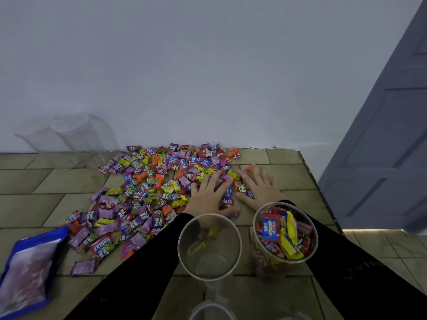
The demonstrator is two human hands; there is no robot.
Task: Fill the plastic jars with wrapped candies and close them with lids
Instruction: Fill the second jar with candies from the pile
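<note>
While the view is being taken from above, a table covered in a tan stone-tile pattern (288, 179) is being shown against a pale wall. At the far left, a flat blue-edged plastic candy bag (27, 271) is being left lying at the table's near edge. Behind it, against the wall, a cluster of clear empty plastic jars (67, 135) is being seen only faintly, and their number cannot be told. Across the middle of the table, a wide heap of small wrapped candies in purple, orange, yellow and red wrappers (143, 192) is being left spread out.

At the right edge of that heap, the left hand (211, 195) is being pressed flat on the candies, its fingers straight and spread, with nothing gripped. Just beside it, the right hand (258, 187) is being laid palm down in the same way, fingers splayed and nothing pinched, and a few candies are being enclosed between the two hands. Both arms are being covered by black sleeves (138, 269).

Nearer the viewer, a clear round plastic jar with an open mouth (184, 250) is being stood upright, holding only a few candies. To its right, and close to it, a second clear open jar filled near the brim with candies (285, 234) is being stood upright.
</note>
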